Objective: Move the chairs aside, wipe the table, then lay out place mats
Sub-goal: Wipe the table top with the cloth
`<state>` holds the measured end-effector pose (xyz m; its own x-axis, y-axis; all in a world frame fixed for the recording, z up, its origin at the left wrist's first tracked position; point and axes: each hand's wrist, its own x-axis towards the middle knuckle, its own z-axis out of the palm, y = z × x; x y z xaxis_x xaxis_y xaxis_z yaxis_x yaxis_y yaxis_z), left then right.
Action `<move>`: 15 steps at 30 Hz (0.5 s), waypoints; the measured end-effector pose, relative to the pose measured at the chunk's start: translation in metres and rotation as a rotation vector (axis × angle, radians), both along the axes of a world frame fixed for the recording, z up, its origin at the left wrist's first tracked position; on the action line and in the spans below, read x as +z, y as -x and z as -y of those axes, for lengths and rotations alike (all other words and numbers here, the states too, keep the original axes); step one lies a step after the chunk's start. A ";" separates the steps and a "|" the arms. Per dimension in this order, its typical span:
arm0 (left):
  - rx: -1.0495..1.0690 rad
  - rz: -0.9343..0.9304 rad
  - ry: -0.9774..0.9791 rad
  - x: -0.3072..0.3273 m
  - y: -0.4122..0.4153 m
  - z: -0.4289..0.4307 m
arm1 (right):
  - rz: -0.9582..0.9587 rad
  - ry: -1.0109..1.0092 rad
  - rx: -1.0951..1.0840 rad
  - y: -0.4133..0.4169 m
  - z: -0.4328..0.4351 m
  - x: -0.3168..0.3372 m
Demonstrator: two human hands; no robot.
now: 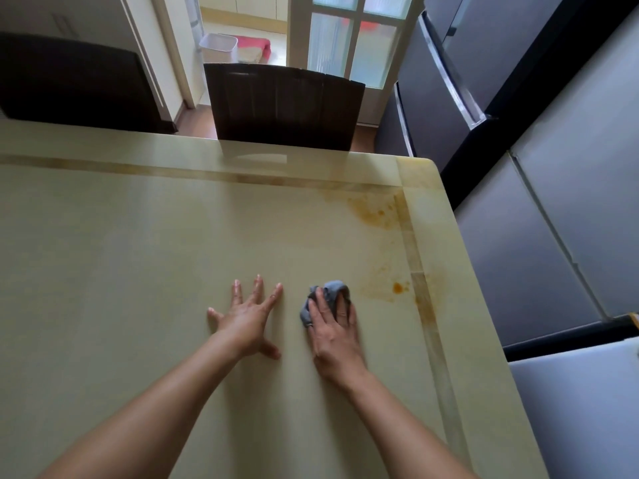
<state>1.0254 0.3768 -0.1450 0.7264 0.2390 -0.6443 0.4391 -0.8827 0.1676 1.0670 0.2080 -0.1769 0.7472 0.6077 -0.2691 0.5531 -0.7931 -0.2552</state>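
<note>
Head view: grey cloth (331, 291) in right hand (337, 335) on stained table (138, 236)

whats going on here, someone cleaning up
A person is wiping the table. The right hand holds a bunched grey cloth on it, just left of an orange stain near the right edge. The left hand lies flat beside it, fingers spread. Two dark chairs stand at the far side. No place mats are in view.
</note>
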 end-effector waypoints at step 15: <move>0.012 0.001 -0.007 0.001 0.000 -0.002 | -0.037 0.011 -0.276 -0.090 0.041 0.000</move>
<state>1.0251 0.3786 -0.1444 0.7243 0.2519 -0.6418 0.4493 -0.8785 0.1623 1.1565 0.1668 -0.1772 0.8739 0.3788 -0.3047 0.3058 -0.9156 -0.2612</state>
